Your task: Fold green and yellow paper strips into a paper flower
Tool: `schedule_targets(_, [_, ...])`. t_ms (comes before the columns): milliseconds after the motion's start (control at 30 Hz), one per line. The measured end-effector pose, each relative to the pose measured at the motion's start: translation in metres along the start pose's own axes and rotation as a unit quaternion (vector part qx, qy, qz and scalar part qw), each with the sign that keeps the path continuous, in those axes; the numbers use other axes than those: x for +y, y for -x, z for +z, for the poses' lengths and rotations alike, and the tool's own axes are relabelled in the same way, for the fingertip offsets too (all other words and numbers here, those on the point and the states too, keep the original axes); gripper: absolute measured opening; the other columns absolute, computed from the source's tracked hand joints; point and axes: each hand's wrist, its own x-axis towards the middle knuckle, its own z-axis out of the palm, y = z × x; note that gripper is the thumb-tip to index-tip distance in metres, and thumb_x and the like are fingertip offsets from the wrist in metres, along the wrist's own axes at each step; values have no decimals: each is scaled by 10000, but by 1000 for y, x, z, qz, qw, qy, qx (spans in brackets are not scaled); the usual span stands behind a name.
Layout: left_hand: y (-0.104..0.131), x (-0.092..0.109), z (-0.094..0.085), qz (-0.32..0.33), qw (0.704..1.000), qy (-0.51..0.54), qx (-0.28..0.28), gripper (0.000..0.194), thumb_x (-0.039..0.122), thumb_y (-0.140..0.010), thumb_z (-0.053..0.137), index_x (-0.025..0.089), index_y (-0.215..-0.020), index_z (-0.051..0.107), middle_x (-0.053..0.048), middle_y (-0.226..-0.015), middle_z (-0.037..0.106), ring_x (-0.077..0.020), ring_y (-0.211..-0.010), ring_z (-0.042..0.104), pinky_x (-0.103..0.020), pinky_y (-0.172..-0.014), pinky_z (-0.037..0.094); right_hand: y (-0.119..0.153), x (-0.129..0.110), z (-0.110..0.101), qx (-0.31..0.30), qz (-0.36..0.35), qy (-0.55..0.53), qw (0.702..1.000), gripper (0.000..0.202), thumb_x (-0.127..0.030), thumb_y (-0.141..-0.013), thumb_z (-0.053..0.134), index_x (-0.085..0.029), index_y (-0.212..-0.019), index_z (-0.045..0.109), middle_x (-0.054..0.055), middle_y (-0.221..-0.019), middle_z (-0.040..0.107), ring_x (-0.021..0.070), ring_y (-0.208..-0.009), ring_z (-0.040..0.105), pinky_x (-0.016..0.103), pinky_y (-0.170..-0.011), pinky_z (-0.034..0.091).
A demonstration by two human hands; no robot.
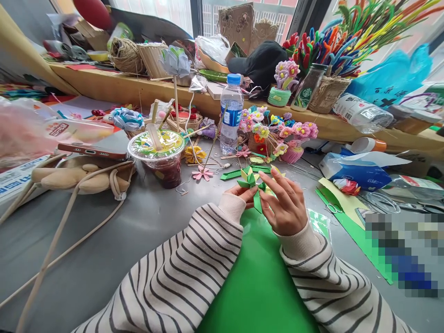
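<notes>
Between both hands is a folded paper flower with green and yellow pointed petals. My left hand grips it from the left, the fingers closed and partly hidden behind the petals. On the other side, my right hand pinches a green petal between thumb and fingertips, while its upper fingers stretch out past the flower. A green folded strip lies on the table just behind. Under my forearms spreads a glossy green sheet.
Left stand a lidded drink cup and a tan bag with a phone on top. A water bottle stands behind the hands, beside pastel craft flowers. To the right are scissors and a blue tissue pack.
</notes>
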Motion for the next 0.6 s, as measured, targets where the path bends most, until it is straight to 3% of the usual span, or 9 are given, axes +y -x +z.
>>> schedule_targets(467, [1,0,-3,8,999,-17,-41,274,240,-514,706,151,-762,631,-10,-685,622,-109,-610,576,-254,-647,461,-2,8,-1,-46,-34,-58,997,106,-78,-682,507,-164,-628,538,72,-1087,566,207,-1103,434,330,-858,377])
schedule_targets(600, [2,4,-2,13,999,-28,-9,265,234,-515,704,151,-755,630,-20,-728,630,-127,-701,584,-244,-683,454,-1,7,-2,-41,-31,-33,998,88,-87,-685,530,-170,-696,559,58,-1090,564,197,-1090,448,332,-859,381])
